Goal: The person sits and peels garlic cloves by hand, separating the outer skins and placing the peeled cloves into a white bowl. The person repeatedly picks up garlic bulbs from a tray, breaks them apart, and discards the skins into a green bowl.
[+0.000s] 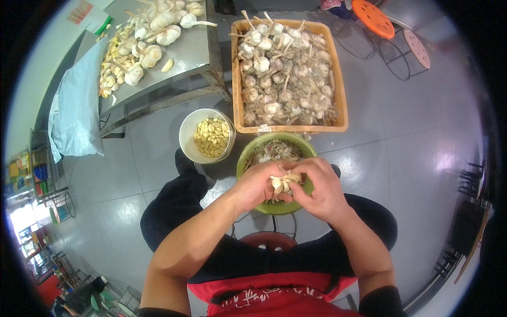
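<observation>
Between my two hands is a partly broken-up garlic bulb [283,183], its cloves spread apart. My left hand [259,183] grips it from the left, and the fingers of my right hand [321,186] pinch it from the right. Both hands are above a green basin [244,152] that holds papery garlic skins [275,149]. Left of the basin, a white bucket [186,136] contains peeled garlic cloves [212,138]. Beyond the basin stands an orange plastic crate [342,99], heaped with whole garlic bulbs [285,75] with stalks on.
A metal table [186,55] at upper left bears more garlic bulbs [152,55], loose cloves and a pale blue plastic bag [79,107]. Round-topped stools, one with an orange seat [372,18], stand at upper right. A red stool [269,239] shows between my legs.
</observation>
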Motion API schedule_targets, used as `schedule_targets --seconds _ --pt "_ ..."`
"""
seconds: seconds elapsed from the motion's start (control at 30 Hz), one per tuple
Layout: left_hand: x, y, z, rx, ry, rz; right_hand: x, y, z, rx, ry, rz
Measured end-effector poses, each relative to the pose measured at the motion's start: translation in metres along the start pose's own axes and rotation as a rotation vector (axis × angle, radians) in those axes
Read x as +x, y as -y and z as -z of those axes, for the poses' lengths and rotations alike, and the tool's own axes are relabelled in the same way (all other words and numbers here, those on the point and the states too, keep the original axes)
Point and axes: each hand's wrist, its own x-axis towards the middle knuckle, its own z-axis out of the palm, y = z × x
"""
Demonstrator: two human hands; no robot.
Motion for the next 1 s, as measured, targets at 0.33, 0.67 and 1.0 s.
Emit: schedule_targets --seconds 0.33,0.67,1.0 --pt "-0.001 -0.004 -0.004 0.129 -0.052 -0.032 -0.001 -0.011 0.003 0.669 0.063 -0.401" --pt "0.0 0.0 -0.005 0.146 -0.118 0.001 -0.005 -0.01 -0.004 0.835 -0.064 -0.495" --pt "-0.001 -0.003 -0.006 0.093 -0.111 -0.022 -0.004 -0.009 -0.003 0.789 -0.053 -0.537"
